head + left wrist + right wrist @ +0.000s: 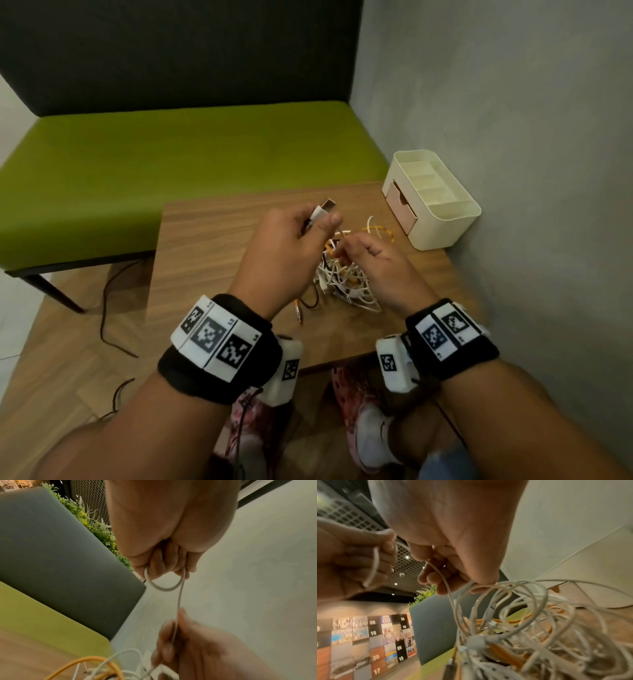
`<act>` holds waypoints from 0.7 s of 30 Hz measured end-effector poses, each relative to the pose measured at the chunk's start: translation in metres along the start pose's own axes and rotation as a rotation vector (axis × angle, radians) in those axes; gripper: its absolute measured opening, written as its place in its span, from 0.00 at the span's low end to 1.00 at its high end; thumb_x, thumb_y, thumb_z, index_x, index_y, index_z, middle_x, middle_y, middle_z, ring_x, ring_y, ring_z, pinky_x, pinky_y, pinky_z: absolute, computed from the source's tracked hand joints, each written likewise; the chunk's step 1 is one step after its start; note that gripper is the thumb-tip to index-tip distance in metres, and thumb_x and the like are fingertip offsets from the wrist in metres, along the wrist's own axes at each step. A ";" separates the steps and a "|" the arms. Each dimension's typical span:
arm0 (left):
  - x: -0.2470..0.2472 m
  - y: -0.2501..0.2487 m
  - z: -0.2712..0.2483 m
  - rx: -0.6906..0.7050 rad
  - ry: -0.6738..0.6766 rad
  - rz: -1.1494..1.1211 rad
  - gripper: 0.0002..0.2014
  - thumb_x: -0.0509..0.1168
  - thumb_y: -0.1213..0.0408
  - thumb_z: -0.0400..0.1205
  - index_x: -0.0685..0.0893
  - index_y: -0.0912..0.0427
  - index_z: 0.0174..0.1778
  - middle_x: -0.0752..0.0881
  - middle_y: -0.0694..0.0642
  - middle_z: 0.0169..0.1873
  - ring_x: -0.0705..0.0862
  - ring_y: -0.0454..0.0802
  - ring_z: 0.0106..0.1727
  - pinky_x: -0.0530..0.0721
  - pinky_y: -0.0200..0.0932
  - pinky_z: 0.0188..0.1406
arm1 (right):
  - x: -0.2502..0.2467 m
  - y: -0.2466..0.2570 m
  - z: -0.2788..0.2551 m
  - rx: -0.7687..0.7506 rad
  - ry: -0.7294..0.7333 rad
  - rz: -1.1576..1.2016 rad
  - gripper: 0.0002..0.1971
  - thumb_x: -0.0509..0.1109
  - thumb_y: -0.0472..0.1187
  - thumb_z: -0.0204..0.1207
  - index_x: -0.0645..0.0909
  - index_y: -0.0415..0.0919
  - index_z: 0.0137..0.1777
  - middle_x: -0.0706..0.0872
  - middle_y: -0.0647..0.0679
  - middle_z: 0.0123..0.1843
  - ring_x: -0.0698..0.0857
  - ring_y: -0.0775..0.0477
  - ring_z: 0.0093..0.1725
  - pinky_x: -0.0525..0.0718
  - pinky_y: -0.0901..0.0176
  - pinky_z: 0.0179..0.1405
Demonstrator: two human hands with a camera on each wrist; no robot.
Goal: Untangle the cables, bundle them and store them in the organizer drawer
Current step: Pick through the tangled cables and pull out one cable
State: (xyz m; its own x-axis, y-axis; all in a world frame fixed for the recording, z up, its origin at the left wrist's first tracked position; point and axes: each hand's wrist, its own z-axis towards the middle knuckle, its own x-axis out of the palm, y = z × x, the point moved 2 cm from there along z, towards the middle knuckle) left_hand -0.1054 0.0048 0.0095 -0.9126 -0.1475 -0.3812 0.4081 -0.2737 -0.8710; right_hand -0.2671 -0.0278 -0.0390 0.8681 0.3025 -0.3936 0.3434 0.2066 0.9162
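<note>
A tangle of white and orange cables [346, 281] lies on the wooden table [205, 246]; the right wrist view shows the tangle [530, 635] close up. My left hand [294, 236] is raised above the pile and grips the USB plug end of a white cable [322, 212]; in the left wrist view a loop of that white cable [164, 585] hangs from its curled fingers. My right hand [366, 260] pinches the same white cable [447, 586] lower down, just above the tangle. The cream organizer [442, 219] with a pink drawer [399, 209] stands at the table's far right corner.
A green bench [171, 164] with a dark backrest runs behind the table. A grey wall [513, 137] borders the right side. Dark cords [106, 308] trail on the wood floor at left. My feet [370, 428] are under the table's near edge.
</note>
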 end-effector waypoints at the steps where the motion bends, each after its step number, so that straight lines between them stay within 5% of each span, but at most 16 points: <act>1: -0.003 -0.002 0.002 0.005 -0.030 -0.016 0.15 0.65 0.55 0.85 0.84 0.55 0.33 0.82 0.52 0.24 0.73 0.41 0.25 0.69 0.45 0.24 | -0.002 -0.003 0.002 0.031 0.006 -0.040 0.14 0.59 0.56 0.85 0.84 0.55 0.44 0.86 0.65 0.39 0.83 0.63 0.44 0.80 0.57 0.49; 4: -0.019 0.002 0.007 -0.050 -0.115 -0.047 0.16 0.64 0.56 0.86 0.82 0.53 0.32 0.76 0.41 0.20 0.69 0.36 0.23 0.66 0.38 0.24 | -0.016 -0.012 0.009 0.125 -0.057 -0.085 0.13 0.60 0.55 0.85 0.83 0.57 0.43 0.86 0.60 0.41 0.83 0.55 0.42 0.79 0.56 0.42; 7: -0.022 0.015 0.011 -0.087 -0.069 0.134 0.15 0.65 0.56 0.85 0.83 0.55 0.33 0.78 0.51 0.25 0.71 0.44 0.27 0.71 0.48 0.30 | -0.025 -0.010 0.014 0.059 -0.157 -0.111 0.09 0.66 0.52 0.84 0.85 0.56 0.44 0.87 0.56 0.42 0.84 0.52 0.44 0.81 0.56 0.45; 9: -0.016 0.020 0.011 -0.050 -0.039 0.236 0.13 0.65 0.56 0.85 0.83 0.57 0.36 0.80 0.55 0.28 0.74 0.48 0.29 0.71 0.52 0.31 | -0.020 0.000 0.016 -0.043 -0.129 -0.154 0.09 0.69 0.47 0.83 0.84 0.57 0.40 0.84 0.52 0.43 0.82 0.55 0.43 0.78 0.65 0.43; 11: -0.008 0.014 0.012 0.024 -0.035 0.317 0.10 0.65 0.57 0.85 0.86 0.57 0.44 0.82 0.53 0.39 0.77 0.48 0.37 0.69 0.46 0.35 | -0.013 0.010 0.018 -0.133 -0.072 -0.255 0.13 0.70 0.43 0.82 0.79 0.61 0.37 0.79 0.55 0.40 0.78 0.63 0.39 0.71 0.75 0.37; 14: 0.002 0.009 0.017 0.058 0.032 0.427 0.10 0.64 0.56 0.86 0.88 0.55 0.55 0.87 0.53 0.53 0.84 0.51 0.51 0.80 0.46 0.48 | -0.008 0.015 0.022 -0.165 -0.031 -0.310 0.06 0.70 0.43 0.82 0.85 0.52 0.43 0.76 0.57 0.40 0.77 0.63 0.39 0.70 0.73 0.37; 17: 0.010 0.010 0.018 -0.068 0.167 0.453 0.14 0.59 0.53 0.88 0.85 0.56 0.45 0.86 0.53 0.34 0.86 0.56 0.37 0.84 0.56 0.39 | -0.011 0.022 0.023 -0.230 -0.127 -0.321 0.04 0.71 0.41 0.81 0.86 0.44 0.47 0.76 0.56 0.39 0.75 0.61 0.38 0.70 0.73 0.35; 21: 0.008 -0.003 0.018 0.008 0.109 0.378 0.14 0.58 0.54 0.88 0.80 0.53 0.38 0.80 0.50 0.27 0.81 0.51 0.30 0.77 0.50 0.30 | -0.017 0.027 0.012 -0.187 -0.199 -0.043 0.04 0.70 0.46 0.83 0.80 0.52 0.46 0.78 0.58 0.35 0.76 0.61 0.34 0.76 0.65 0.35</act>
State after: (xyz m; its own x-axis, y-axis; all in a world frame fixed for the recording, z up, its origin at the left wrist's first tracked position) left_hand -0.1135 -0.0128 0.0149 -0.6953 -0.1378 -0.7054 0.7154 -0.2269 -0.6609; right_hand -0.2678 -0.0387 -0.0067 0.9140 0.1048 -0.3920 0.3252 0.3887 0.8621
